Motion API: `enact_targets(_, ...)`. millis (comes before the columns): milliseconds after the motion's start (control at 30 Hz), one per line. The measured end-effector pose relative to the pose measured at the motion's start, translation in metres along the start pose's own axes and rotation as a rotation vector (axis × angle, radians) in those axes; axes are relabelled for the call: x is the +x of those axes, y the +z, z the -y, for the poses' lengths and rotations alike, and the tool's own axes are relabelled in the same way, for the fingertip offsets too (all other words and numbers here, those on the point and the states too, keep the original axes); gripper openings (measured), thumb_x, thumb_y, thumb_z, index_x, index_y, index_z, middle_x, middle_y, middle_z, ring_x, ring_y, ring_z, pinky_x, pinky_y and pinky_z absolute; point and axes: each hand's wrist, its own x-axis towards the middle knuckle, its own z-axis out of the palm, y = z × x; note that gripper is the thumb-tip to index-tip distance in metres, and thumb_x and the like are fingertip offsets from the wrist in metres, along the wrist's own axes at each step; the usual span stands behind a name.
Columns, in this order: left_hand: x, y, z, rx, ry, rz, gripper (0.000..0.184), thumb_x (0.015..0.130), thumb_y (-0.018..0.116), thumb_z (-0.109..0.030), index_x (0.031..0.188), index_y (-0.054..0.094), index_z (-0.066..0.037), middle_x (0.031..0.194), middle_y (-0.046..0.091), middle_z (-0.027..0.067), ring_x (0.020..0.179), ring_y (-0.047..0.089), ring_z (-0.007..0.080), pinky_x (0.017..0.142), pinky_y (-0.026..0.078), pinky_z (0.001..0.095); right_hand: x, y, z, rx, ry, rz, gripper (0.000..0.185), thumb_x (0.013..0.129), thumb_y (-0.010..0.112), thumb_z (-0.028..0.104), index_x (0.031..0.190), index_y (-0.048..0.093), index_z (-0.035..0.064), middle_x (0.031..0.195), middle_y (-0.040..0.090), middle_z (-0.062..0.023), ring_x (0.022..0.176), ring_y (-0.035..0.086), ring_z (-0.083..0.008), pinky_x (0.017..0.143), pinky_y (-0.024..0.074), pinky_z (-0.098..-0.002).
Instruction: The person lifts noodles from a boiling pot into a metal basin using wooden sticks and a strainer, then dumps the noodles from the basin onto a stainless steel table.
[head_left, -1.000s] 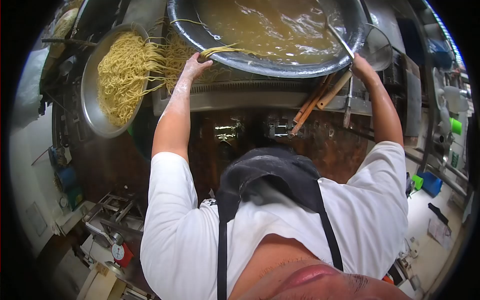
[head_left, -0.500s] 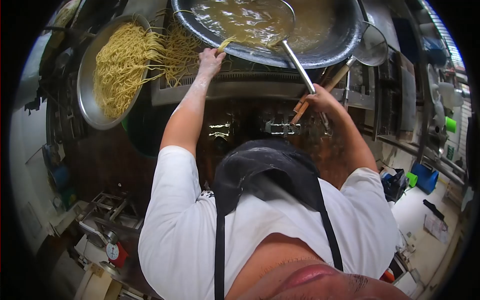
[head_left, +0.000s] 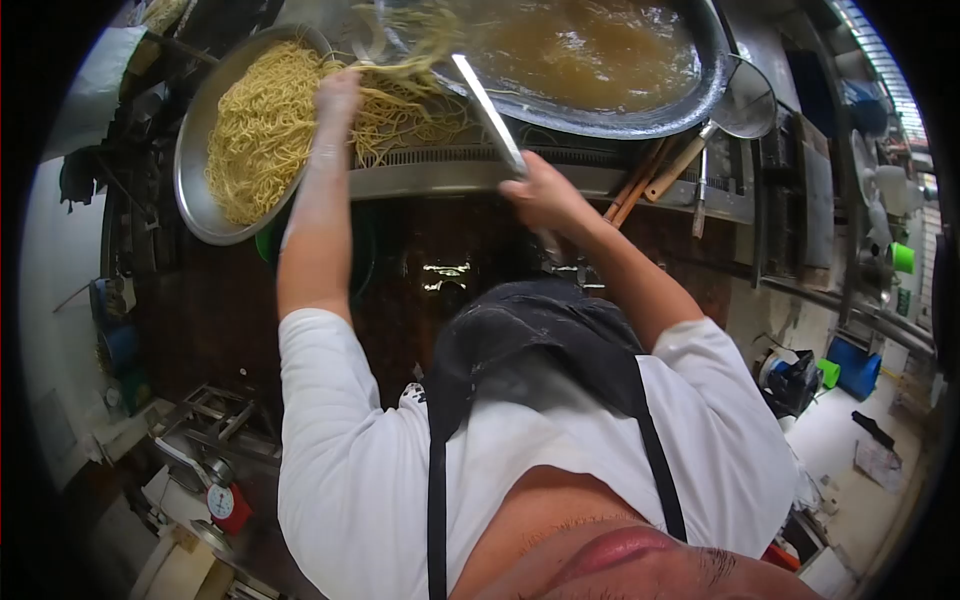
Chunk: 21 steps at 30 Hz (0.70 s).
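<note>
In the head view, my right hand (head_left: pixel 545 192) is closed around the metal handle (head_left: pixel 488 112) of a long-handled strainer. The strainer's head, blurred at the left rim of a large wok (head_left: pixel 640 125) of cloudy bubbling water, has yellow noodles (head_left: pixel 425 35) on it. My left hand (head_left: pixel 338 92), floury and smeared by motion, is at the right rim of a metal bowl (head_left: pixel 195 215). A heap of yellow noodles (head_left: pixel 255 130) fills that bowl. More loose noodles (head_left: pixel 395 115) lie between bowl and wok, beside my left hand. Its fingers are not clear.
A mesh strainer (head_left: pixel 747 98) with a wooden handle rests at the wok's right. Near it, wooden sticks (head_left: pixel 637 182) and a metal handle (head_left: pixel 700 190) lean over the metal counter edge (head_left: pixel 430 180). A red scale (head_left: pixel 228 508) stands at lower left.
My right hand has swung the strainer left, out of the wok's middle to its left rim. My left hand has moved left from the wok's edge to the bowl's rim.
</note>
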Motion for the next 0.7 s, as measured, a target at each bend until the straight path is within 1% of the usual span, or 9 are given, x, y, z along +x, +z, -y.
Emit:
enact_targets(33,0.034,-0.017,0.038,-0.108,0.009,-0.077,0.046,0.089,0.060,-0.046,0.103,0.074,-0.004,0.097,0.072,0.0199,0.091,0.069,0.0350,0.084,0.052,0.0439,0.003,0.018,0.027,-0.189,-0.152,-0.063,0.037,0.093,0.060,0.017,0.120,0.046,-0.0043,0.078,0.063,-0.0184,0.068,0.065,-0.0302,0.061,0.0514,-0.0436)
enact_targets(67,0.063,-0.044,0.068,0.067,0.051,-0.161,0.049,0.091,0.051,-0.045,0.103,0.073,-0.003,0.104,0.070,0.0256,0.102,0.067,0.0403,0.089,0.051,0.0468,0.028,0.040,0.028,-0.308,-0.282,-0.085,0.033,0.093,0.057,0.015,0.114,0.047,-0.0071,0.089,0.065,-0.0272,0.081,0.066,-0.0415,0.074,0.0510,-0.0490)
enact_targets(100,0.075,-0.077,0.077,0.163,-0.160,-0.167,0.056,0.094,0.046,-0.051,0.112,0.071,-0.004,0.114,0.067,0.0252,0.110,0.064,0.0413,0.094,0.050,0.0465,0.032,0.056,0.051,-0.358,-0.388,-0.105,0.028,0.092,0.056,0.014,0.108,0.047,-0.0067,0.091,0.065,-0.0295,0.085,0.065,-0.0458,0.076,0.0500,-0.0513)
enact_targets(167,0.169,-0.099,0.194,0.514,-0.043,-0.104,0.061,0.097,0.040,-0.054,0.118,0.069,-0.005,0.128,0.062,0.0231,0.119,0.059,0.0419,0.099,0.047,0.0456,0.065,0.083,0.073,-0.472,-0.487,-0.096,0.024,0.089,0.056,0.010,0.106,0.047,-0.0049,0.090,0.066,-0.0287,0.086,0.066,-0.0449,0.075,0.0515,-0.0518)
enact_targets(233,0.132,-0.143,0.181,0.467,-0.162,-0.076,0.058,0.098,0.046,-0.052,0.125,0.064,-0.004,0.121,0.066,0.0177,0.110,0.063,0.0364,0.094,0.049,0.0447,0.092,0.098,0.085,-0.625,-0.581,-0.149,0.022,0.089,0.055,0.007,0.106,0.047,-0.0035,0.087,0.066,-0.0270,0.085,0.067,-0.0437,0.073,0.0528,-0.0519)
enact_targets(400,-0.057,-0.146,0.123,-0.584,-0.054,-0.143,0.046,0.099,0.059,-0.038,0.131,0.054,-0.005,0.093,0.061,0.0042,0.082,0.058,0.0159,0.072,0.047,0.0330,0.084,0.034,0.059,-0.664,-0.519,-0.350,0.019,0.099,0.042,0.013,0.112,0.048,0.0000,0.085,0.068,-0.0221,0.080,0.069,-0.0395,0.068,0.0547,-0.0520)
enact_targets(433,-0.103,-0.141,0.108,-0.737,-0.112,-0.107,0.042,0.102,0.055,-0.037,0.132,0.054,-0.008,0.101,0.063,0.0057,0.084,0.059,0.0144,0.069,0.046,0.0297,0.079,0.006,0.045,-0.514,-0.462,-0.373,0.022,0.099,0.044,0.016,0.116,0.048,0.0027,0.085,0.068,-0.0223,0.079,0.067,-0.0412,0.070,0.0525,-0.0547)
enact_targets(533,-0.208,-0.114,0.113,-1.012,-0.224,0.071,0.051,0.102,0.054,-0.038,0.141,0.046,-0.005,0.111,0.065,0.0103,0.080,0.063,0.0133,0.064,0.048,0.0249,0.056,-0.084,0.011,-0.586,-0.315,-0.673,0.030,0.098,0.048,0.019,0.126,0.049,0.0089,0.083,0.067,-0.0266,0.083,0.066,-0.0459,0.075,0.0496,-0.0555)
enact_targets(700,-0.289,-0.058,0.123,-1.115,-0.494,0.159,0.056,0.101,0.057,-0.037,0.144,0.042,-0.004,0.111,0.065,0.0112,0.079,0.063,0.0138,0.064,0.048,0.0247,0.064,-0.247,-0.042,-0.783,0.045,-0.862,0.038,0.098,0.052,0.025,0.122,0.050,-0.0049,0.103,0.066,-0.0337,0.103,0.064,-0.0475,0.089,0.0504,-0.0525)
